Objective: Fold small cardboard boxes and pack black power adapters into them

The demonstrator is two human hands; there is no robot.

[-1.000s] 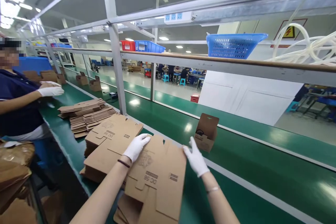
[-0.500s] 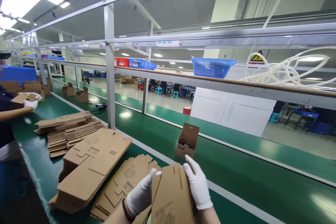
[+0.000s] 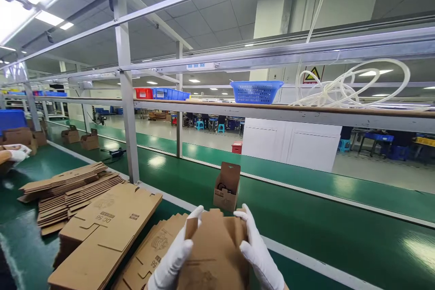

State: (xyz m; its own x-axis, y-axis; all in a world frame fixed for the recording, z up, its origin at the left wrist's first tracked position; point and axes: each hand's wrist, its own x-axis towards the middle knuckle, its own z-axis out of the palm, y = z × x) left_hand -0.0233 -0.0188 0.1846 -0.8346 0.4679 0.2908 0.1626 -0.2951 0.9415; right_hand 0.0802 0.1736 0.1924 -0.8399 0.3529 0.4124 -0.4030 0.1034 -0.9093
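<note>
Between my two white-gloved hands is a brown cardboard box (image 3: 212, 253), partly folded, with flaps standing out at its upper end. My left hand (image 3: 180, 247) grips its left side, thumb and fingers around a small flap. On the right side, my right hand (image 3: 254, 249) holds the edge with bent fingers. The lower part of the box runs out of view. Just beyond my hands an open carton (image 3: 226, 192) with a raised back flap stands on the green belt, something dark inside. Left of my left hand lie flat cardboard blanks (image 3: 156, 244) in a fanned pile.
More stacks of flat cartons (image 3: 105, 231) lie on the green bench at left. A metal post (image 3: 127, 99) rises behind them. A shelf above carries a blue basket (image 3: 256, 92) and coiled white tubing (image 3: 350, 86). Another person's gloved hand (image 3: 18, 153) shows at far left.
My hands have shifted around the box, and its upper flaps now stand apart. The view has turned slightly, so the co-worker at left is mostly out of frame.
</note>
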